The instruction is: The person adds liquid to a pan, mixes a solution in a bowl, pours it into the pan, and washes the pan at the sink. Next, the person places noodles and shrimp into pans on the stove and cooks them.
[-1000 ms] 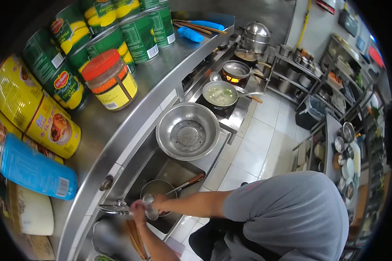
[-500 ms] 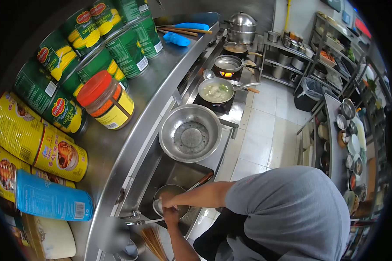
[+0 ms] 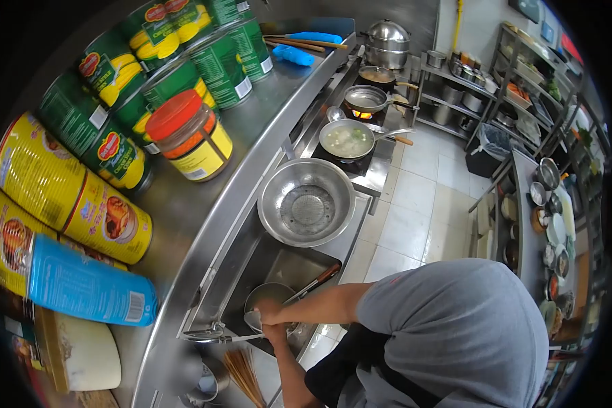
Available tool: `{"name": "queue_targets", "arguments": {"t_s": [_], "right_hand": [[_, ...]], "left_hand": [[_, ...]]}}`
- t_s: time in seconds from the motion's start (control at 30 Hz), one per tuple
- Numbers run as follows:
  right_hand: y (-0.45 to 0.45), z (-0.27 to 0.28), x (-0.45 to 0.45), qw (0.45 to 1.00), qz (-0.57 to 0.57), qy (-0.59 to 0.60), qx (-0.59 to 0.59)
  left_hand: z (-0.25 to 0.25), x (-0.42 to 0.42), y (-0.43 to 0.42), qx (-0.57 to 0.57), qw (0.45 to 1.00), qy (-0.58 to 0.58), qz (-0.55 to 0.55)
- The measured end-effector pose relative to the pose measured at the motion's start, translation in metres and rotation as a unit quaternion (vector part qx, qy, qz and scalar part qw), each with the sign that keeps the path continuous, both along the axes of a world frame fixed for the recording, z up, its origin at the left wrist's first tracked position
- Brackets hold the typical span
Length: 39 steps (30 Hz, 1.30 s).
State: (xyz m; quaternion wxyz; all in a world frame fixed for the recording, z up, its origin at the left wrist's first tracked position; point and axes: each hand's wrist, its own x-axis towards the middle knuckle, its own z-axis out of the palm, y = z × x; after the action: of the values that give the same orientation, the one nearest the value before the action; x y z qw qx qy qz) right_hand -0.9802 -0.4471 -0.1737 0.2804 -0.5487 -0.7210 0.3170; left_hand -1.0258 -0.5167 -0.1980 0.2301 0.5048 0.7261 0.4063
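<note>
My right hand [image 3: 270, 312] is smeared by motion over a pan [image 3: 266, 294] in the steel sink [image 3: 304, 260]. Its fingers look curled. Just below it, my left hand [image 3: 276, 332] is closed. Both hands meet around a pale, rounded thing [image 3: 252, 321] that I cannot make out, mostly hidden by the fingers. The pan's brown wooden handle [image 3: 328, 273] slants up to the right. Close to my left hand runs the spout of a metal tap [image 3: 217, 335].
A large steel bowl [image 3: 306, 236] stands beyond the sink. Past it, a pan of soup [image 3: 347, 140] sits on the stove, and a flame burns under another pan [image 3: 366, 99]. Cans [image 3: 109, 221] and a red-lidded jar [image 3: 197, 146] line the shelf. A bamboo brush [image 3: 245, 374] lies near the tap.
The whole view has shifted a little, so the shelf and stove appear farther right. Both hands stay together over the pan, and the right one is now more blurred.
</note>
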Motion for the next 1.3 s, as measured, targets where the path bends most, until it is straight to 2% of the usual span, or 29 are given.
{"name": "queue_targets", "arguments": {"t_s": [0.1,0.13,0.2,0.23,0.27,0.3,0.37,0.4,0.47,0.5,0.53,0.6,0.67,0.73,0.8,0.83,0.87,0.93,0.97,1.0,1.03,1.07,1.1,1.13,1.17,1.2,1.23,1.27,1.3], "right_hand": [[0.015,0.030,0.017,0.990,0.101,-0.053,-0.082],[0.013,0.041,0.014,0.986,0.126,-0.064,-0.087],[0.023,0.052,0.013,0.975,0.177,-0.098,-0.094],[0.028,0.054,0.011,0.966,0.208,-0.119,-0.100],[0.029,0.063,0.017,0.968,0.195,-0.120,-0.104],[0.037,0.046,0.017,0.963,0.229,-0.114,-0.087],[0.047,0.051,0.030,0.966,0.213,-0.071,-0.130],[0.051,0.051,0.030,0.947,0.141,0.004,-0.289],[0.049,0.037,0.040,0.945,0.196,0.001,-0.261],[0.041,0.063,0.044,0.897,0.150,0.060,-0.411],[0.030,0.055,0.039,0.892,0.169,0.050,-0.415],[0.019,0.027,0.030,0.860,0.037,0.185,-0.474],[0.034,0.017,0.036,0.853,0.042,0.185,-0.487],[0.043,0.014,0.049,0.848,0.042,0.186,-0.494],[0.045,0.013,0.058,0.835,0.096,0.205,-0.502],[0.039,0.015,0.054,0.835,0.100,0.200,-0.502],[0.029,0.016,0.043,0.846,0.071,0.187,-0.494],[0.031,0.031,0.032,0.857,0.045,0.174,-0.484],[0.043,0.046,0.034,0.882,0.084,0.116,-0.448],[0.049,0.052,0.039,0.902,0.122,0.056,-0.411],[0.056,0.032,0.044,0.902,0.123,0.053,-0.410],[0.065,-0.008,0.048,0.964,0.158,0.056,-0.208],[0.067,-0.008,0.051,0.981,0.188,0.057,0.005],[0.071,-0.007,0.054,0.980,0.190,0.057,0.008],[0.073,-0.006,0.059,0.978,0.200,-0.016,-0.047],[0.069,0.007,0.062,0.969,0.208,-0.089,-0.102],[0.060,0.014,0.061,0.968,0.209,-0.088,-0.103],[0.046,0.021,0.059,0.933,0.118,0.074,-0.332],[0.034,0.022,0.058,0.814,0.017,0.227,-0.534]], "left_hand": [[0.036,-0.002,-0.003,0.076,0.956,0.263,-0.106],[0.023,-0.004,-0.004,0.075,0.957,0.263,-0.101],[-0.022,-0.007,0.002,0.106,0.993,-0.013,-0.059],[-0.052,-0.020,-0.002,0.063,0.995,0.009,-0.078],[-0.030,-0.013,0.003,-0.009,0.996,-0.068,-0.056],[-0.046,-0.004,0.003,0.060,0.967,-0.247,0.019],[-0.019,0.004,0.001,0.056,0.954,-0.295,0.003],[-0.018,-0.005,0.001,-0.001,0.977,-0.211,-0.032],[-0.020,-0.022,-0.001,-0.098,0.991,0.065,-0.063],[-0.022,-0.030,0.004,-0.105,0.983,0.145,-0.030],[-0.023,-0.038,0.009,-0.116,0.968,0.221,0.006],[-0.016,-0.039,0.022,-0.041,0.965,0.244,0.086],[0.012,-0.021,0.019,-0.026,0.999,-0.008,-0.027],[-0.014,-0.030,0.010,-0.090,0.990,-0.003,-0.108],[-0.026,-0.042,-0.009,-0.123,0.959,0.197,-0.164],[-0.006,-0.032,0.000,-0.114,0.966,0.217,-0.078],[0.002,-0.024,0.007,-0.115,0.967,0.216,-0.072],[0.004,-0.012,0.022,-0.043,0.997,0.016,0.060],[-0.034,-0.012,0.022,0.024,0.992,-0.114,0.041],[-0.043,-0.014,0.009,0.024,0.992,-0.117,0.043],[-0.047,-0.026,-0.005,-0.036,0.996,0.035,-0.077],[-0.048,-0.035,-0.018,-0.094,0.959,0.186,-0.193],[-0.031,-0.035,-0.033,-0.052,0.979,0.167,-0.107],[-0.041,-0.040,-0.027,-0.050,0.979,0.168,-0.104],[-0.044,-0.044,-0.021,-0.009,0.996,-0.076,0.055],[-0.053,-0.048,-0.019,0.033,0.926,-0.313,0.208],[-0.042,-0.042,-0.013,0.130,0.807,-0.527,0.232],[-0.030,-0.037,-0.007,0.131,0.806,-0.528,0.236],[-0.032,-0.035,-0.003,0.074,0.811,-0.522,0.255]]}}
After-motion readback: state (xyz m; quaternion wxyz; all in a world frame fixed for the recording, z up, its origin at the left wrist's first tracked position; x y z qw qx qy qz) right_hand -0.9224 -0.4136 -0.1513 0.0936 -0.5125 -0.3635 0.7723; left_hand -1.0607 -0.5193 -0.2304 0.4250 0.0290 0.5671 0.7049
